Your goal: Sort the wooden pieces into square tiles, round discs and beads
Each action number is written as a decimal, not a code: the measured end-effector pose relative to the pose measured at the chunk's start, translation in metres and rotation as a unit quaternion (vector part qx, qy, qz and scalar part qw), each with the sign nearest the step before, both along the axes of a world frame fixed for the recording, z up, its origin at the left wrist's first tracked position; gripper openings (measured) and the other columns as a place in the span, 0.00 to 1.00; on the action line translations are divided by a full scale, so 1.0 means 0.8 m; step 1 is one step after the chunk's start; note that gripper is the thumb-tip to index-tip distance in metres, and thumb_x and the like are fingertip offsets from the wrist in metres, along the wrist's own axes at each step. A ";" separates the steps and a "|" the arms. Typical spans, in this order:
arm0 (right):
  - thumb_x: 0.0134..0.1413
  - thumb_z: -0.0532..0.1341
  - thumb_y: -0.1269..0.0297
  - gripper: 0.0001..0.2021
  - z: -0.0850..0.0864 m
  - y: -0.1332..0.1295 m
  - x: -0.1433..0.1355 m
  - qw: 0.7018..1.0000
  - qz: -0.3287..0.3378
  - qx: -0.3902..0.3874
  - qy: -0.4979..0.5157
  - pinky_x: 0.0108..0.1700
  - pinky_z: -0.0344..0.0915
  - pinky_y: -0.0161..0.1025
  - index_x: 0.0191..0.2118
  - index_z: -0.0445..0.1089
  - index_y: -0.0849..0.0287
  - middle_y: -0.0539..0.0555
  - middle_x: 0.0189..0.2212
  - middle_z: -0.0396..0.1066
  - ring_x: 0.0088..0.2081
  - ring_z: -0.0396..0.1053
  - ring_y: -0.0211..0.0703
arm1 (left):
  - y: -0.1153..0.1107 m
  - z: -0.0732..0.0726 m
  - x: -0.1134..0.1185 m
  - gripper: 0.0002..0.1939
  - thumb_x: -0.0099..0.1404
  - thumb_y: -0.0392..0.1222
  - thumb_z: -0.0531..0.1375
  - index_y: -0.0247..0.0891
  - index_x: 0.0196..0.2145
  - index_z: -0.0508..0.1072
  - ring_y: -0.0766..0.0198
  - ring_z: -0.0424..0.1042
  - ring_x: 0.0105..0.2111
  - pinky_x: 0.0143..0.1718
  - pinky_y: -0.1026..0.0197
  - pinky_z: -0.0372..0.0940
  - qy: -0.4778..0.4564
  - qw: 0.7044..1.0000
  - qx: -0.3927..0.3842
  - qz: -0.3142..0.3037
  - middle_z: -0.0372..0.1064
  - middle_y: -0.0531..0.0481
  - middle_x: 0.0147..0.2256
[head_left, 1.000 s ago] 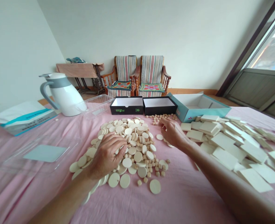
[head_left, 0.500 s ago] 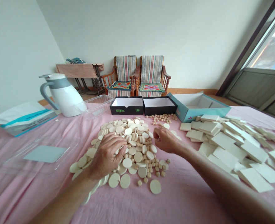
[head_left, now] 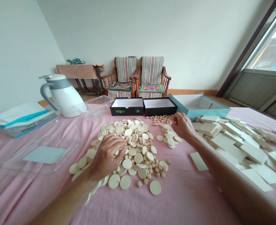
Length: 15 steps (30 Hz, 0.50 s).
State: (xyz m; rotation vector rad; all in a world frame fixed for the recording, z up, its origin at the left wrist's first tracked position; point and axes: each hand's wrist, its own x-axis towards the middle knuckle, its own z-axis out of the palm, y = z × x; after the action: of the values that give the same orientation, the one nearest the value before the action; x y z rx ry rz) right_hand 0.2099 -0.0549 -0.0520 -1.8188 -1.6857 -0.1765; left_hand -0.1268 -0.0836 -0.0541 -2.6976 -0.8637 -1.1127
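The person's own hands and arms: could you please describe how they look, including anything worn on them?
The bare left hand and bare right hand show no gloves, rings or watches. The left forearm and right forearm are uncovered too, with no sleeves in view.

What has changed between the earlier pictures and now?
The right hand came toward the main disc pile, then moved away, forward and rightward, beside the small wooden blocks; any grasp or release is unclear. The left hand stayed on the pile; jug and black boxes stayed put.
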 end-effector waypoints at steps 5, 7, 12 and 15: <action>0.44 0.52 0.76 0.10 -0.002 0.004 0.006 0.999 -0.034 0.012 0.011 0.35 0.57 0.37 0.32 0.67 0.60 0.56 0.30 0.65 0.31 0.62 0.44 | 0.001 -0.001 0.000 0.06 0.63 0.33 0.57 0.38 0.36 0.73 0.61 0.71 0.40 0.52 0.50 0.61 0.001 1.000 -0.002 0.001 0.74 0.50 0.36; 0.44 0.52 0.76 0.10 -0.001 0.003 0.000 1.000 -0.014 0.015 0.014 0.35 0.58 0.36 0.32 0.68 0.60 0.55 0.30 0.65 0.31 0.62 0.42 | 0.001 -0.001 0.000 0.06 0.63 0.33 0.57 0.38 0.36 0.73 0.61 0.71 0.40 0.52 0.50 0.61 0.004 1.000 -0.002 0.001 0.74 0.50 0.36; 0.45 0.53 0.76 0.09 0.004 -0.007 -0.031 0.994 0.105 -0.005 0.009 0.34 0.57 0.33 0.30 0.68 0.59 0.52 0.28 0.67 0.30 0.63 0.39 | 0.000 0.000 -0.001 0.06 0.63 0.33 0.57 0.39 0.37 0.74 0.61 0.71 0.40 0.52 0.51 0.61 0.004 1.000 -0.003 0.003 0.74 0.50 0.36; 0.45 0.53 0.77 0.09 0.004 -0.012 -0.052 0.986 0.152 -0.065 -0.002 0.33 0.57 0.32 0.31 0.69 0.60 0.52 0.28 0.70 0.30 0.65 0.38 | -0.001 0.000 0.000 0.06 0.63 0.34 0.57 0.39 0.36 0.74 0.61 0.72 0.40 0.51 0.51 0.62 0.000 1.000 0.001 0.005 0.75 0.50 0.36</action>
State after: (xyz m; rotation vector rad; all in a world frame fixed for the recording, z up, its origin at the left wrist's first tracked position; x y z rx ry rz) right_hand 0.1682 -0.0645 -0.0484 -1.6240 -1.9919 0.0610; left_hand -0.1268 -0.0842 -0.0538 -2.6889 -0.8752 -1.1111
